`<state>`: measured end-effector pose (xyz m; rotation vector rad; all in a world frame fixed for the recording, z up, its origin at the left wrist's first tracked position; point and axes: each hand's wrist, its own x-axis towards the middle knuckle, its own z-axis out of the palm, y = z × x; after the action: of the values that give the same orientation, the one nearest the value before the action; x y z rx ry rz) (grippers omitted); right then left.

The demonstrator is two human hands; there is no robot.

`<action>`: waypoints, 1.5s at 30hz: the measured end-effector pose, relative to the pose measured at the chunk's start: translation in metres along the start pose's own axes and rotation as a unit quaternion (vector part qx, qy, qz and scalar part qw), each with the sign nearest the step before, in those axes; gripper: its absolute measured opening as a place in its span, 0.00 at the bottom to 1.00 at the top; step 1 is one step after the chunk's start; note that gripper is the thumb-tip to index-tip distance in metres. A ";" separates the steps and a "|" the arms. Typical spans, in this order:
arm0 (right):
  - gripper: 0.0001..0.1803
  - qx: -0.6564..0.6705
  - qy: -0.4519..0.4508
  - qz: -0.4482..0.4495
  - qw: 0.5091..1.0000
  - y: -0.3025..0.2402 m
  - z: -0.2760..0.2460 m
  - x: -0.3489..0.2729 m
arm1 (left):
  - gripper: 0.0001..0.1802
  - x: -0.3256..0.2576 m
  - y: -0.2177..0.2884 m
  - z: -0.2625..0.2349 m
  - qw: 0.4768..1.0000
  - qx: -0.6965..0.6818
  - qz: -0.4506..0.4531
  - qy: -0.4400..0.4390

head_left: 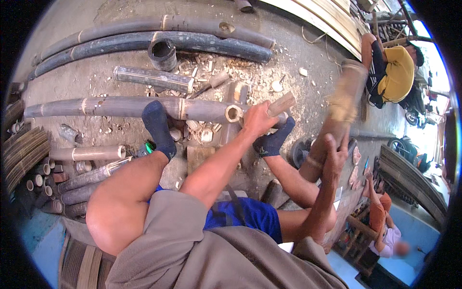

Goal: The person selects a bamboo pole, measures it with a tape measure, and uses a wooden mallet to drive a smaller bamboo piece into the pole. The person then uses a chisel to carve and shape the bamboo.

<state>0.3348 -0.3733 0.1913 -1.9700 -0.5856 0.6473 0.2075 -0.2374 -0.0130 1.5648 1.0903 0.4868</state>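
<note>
A long brown bamboo pole [134, 107] lies crosswise on the ground in front of me, with a rough-edged round hole near its right end. Just right of that hole, my left hand [258, 118] is closed round a short wooden handle [282, 104] and rests at the pole; whatever lies below the fist is hidden. My right hand [334, 158] grips a thick bamboo length [342, 98], raised at the right and smeared by motion, with a pale band around it. My dark-socked feet [158, 124] press on the pole.
Beyond lie a dark pole [211, 42], an upright bamboo cup [162, 54], a wooden-handled tool [219, 80] and pale chips [262, 72]. Cut tubes [89, 153] are heaped at left. A person in yellow [398, 72] crouches at far right; others sit at lower right.
</note>
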 end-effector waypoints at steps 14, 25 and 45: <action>0.45 -0.034 -0.058 0.011 0.998 0.064 0.012 -0.028 | 0.32 -0.002 -0.009 0.003 0.998 0.048 0.035 -0.029; 0.47 0.031 0.024 0.025 0.999 0.072 0.004 -0.037 | 0.28 -0.004 -0.009 0.007 0.995 0.084 0.021 -0.052; 0.48 -0.030 -0.064 0.033 0.997 0.082 0.001 -0.064 | 0.25 -0.010 -0.023 -0.005 0.995 0.061 0.061 -0.052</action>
<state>0.2974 -0.4492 0.1308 -2.0214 -0.6271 0.8102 0.1900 -0.2441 -0.0304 1.7523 0.9640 0.4227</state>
